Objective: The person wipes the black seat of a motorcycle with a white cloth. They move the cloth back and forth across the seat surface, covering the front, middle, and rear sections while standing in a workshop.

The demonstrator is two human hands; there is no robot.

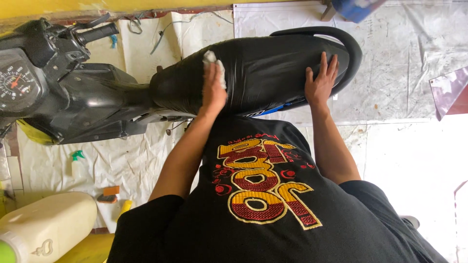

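A black motorbike stands across the top of the head view, its glossy black seat (pixel 273 68) in the middle. My left hand (pixel 213 87) presses a white cloth (pixel 214 63) onto the front part of the seat. My right hand (pixel 321 80) lies flat with fingers spread on the rear part of the seat, just in front of the black grab rail (pixel 351 44). It holds nothing. My black shirt with a yellow and red print fills the lower middle of the view.
The handlebar (pixel 95 33) and speedometer (pixel 17 83) are at the left. White sheeting (pixel 404 63) covers the floor. A spray bottle (pixel 77 163), an orange sponge (pixel 111 191) and a cream jerrycan (pixel 48 224) sit at lower left.
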